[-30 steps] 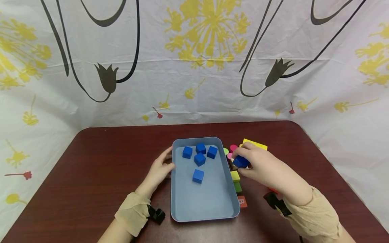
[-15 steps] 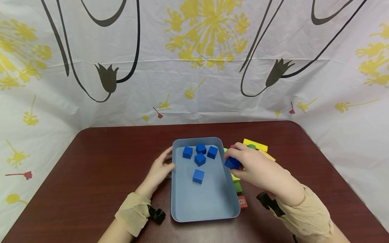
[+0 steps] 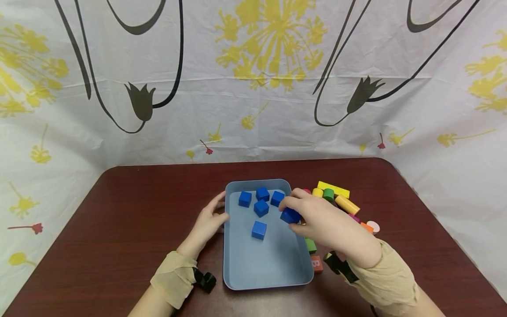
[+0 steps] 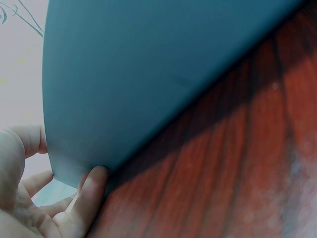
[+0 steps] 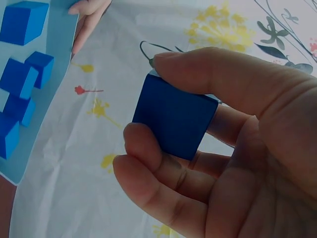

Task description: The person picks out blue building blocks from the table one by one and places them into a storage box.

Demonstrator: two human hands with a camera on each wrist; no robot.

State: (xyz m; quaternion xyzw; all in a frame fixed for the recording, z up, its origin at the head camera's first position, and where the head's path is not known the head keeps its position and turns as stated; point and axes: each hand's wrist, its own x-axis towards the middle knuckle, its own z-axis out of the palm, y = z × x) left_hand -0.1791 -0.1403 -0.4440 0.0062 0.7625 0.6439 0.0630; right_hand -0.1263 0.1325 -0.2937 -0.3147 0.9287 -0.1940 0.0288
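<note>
My right hand (image 3: 318,215) grips a blue cube (image 3: 291,215) over the right rim of a blue-grey tray (image 3: 265,268). In the right wrist view the thumb lies along one edge of the held blue cube (image 5: 173,116), with curled fingertips on the opposite side. Several more blue cubes (image 3: 259,230) lie inside the tray, most of them clustered towards its far end. At the tray's left side is my left hand (image 3: 207,222), its relaxed fingers touching the outer wall. From the left wrist, fingertips (image 4: 94,181) show against that wall (image 4: 124,84), low near the tabletop.
Right of the tray lie loose coloured blocks, among them a yellow bar (image 3: 333,189), a yellow cylinder (image 3: 347,204), a green cylinder (image 3: 328,194) and a red lettered block (image 3: 316,263). My right forearm covers part of that group. A patterned white sheet (image 3: 253,105) hangs behind the dark-red table (image 3: 166,198).
My right hand has moved left with the blue cube, from above the loose blocks to over the tray's right rim. The left hand and the tray have stayed put.
</note>
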